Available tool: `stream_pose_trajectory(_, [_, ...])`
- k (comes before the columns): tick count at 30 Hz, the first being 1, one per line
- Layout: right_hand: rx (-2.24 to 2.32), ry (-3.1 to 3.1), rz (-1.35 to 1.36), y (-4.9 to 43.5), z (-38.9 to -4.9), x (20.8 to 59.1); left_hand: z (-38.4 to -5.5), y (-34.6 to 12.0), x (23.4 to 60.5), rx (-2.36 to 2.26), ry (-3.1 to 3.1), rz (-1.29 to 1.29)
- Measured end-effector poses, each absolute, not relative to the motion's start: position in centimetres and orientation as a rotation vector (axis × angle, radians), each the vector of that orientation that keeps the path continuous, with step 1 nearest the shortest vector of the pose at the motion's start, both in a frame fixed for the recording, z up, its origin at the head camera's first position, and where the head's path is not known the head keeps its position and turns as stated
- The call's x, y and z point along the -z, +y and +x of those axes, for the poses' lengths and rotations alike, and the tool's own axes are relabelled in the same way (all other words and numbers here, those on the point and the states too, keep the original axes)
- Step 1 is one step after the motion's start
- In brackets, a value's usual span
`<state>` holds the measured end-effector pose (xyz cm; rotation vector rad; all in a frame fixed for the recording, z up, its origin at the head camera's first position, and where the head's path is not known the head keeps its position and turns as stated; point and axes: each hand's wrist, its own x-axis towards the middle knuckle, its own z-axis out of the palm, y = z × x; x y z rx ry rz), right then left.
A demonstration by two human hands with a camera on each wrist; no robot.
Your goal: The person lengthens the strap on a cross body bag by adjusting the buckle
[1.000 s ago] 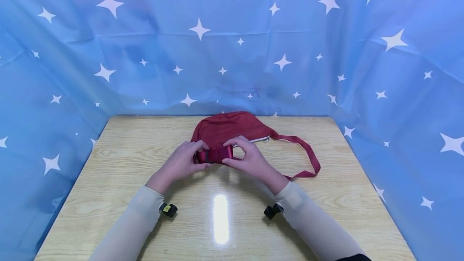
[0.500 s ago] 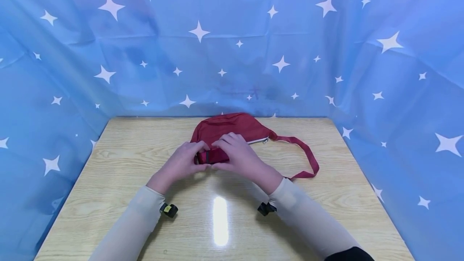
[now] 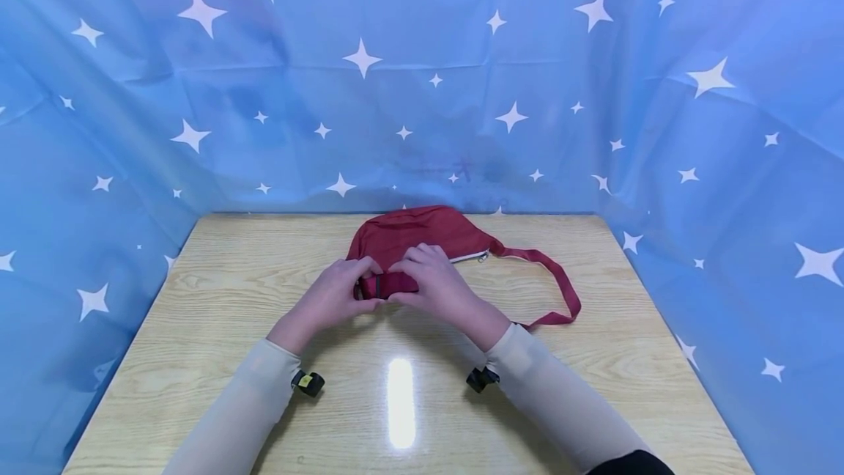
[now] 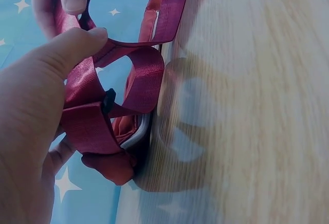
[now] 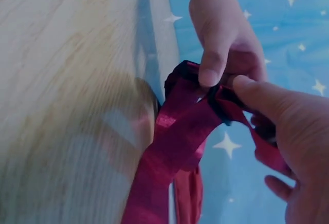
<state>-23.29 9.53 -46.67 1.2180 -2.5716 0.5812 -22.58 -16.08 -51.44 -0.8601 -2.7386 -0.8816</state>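
A dark red waist bag lies at the back of the table, with its webbing strap looped out to the right. At the bag's near left corner, my left hand pinches the webbing by a black slider. My right hand sits close beside it, thumb and fingers round the doubled strap. A black plastic piece on the webbing shows between the two hands in the right wrist view. The thumbs almost meet. My right fingers partly hide what they grip.
A pale wood-grain table carries the bag. Blue cloth with white stars hangs behind and on both sides. A silver zip runs along the bag's lower edge.
My right hand has slid left along the strap, up to my left hand, and now covers the strap's right end. My left hand and the bag have barely moved.
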Motion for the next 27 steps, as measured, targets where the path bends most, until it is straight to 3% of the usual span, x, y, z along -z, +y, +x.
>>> stream_pose_trajectory(27, [-1.018,-2.427,1.106,13.7,-23.1,49.1,-22.3,-16.8,51.8,0.901,-2.779,-0.822])
